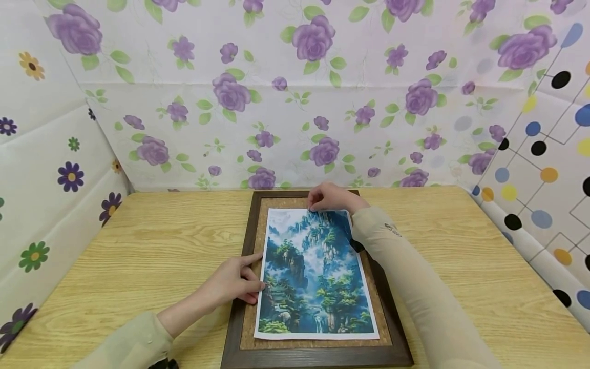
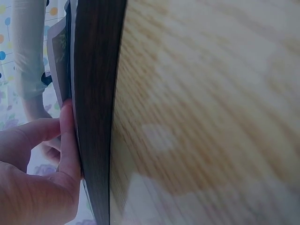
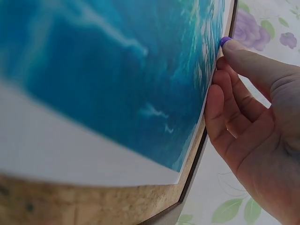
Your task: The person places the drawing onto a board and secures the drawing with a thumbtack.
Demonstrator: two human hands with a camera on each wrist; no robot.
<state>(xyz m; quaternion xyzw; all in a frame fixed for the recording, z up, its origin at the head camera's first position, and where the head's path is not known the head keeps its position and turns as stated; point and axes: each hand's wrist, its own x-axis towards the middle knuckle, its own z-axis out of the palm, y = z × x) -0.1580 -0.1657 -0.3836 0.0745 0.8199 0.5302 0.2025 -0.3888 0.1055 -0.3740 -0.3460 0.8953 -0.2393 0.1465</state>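
Observation:
A printed landscape picture [image 1: 313, 277] of misty mountains and trees, white-edged, lies on a cork board [image 1: 262, 225] with a dark brown frame [image 1: 237, 312]. My left hand [image 1: 235, 279] rests at the picture's left side, index finger extended and a fingertip touching the paper's edge. Up at the top edge, my right hand [image 1: 329, 196] pinches a small purple push pin [image 3: 225, 41] against the paper. The pin's point is hidden. In the right wrist view, the right hand's other fingers [image 3: 220, 101] lie along the paper's edge.
The board lies on a light wood-grain table [image 1: 184, 225]. Behind it stands a wall covering [image 1: 276, 113] with purple flowers. Patterned sheets also line the left side [image 1: 46, 179] and the right side [image 1: 544, 169].

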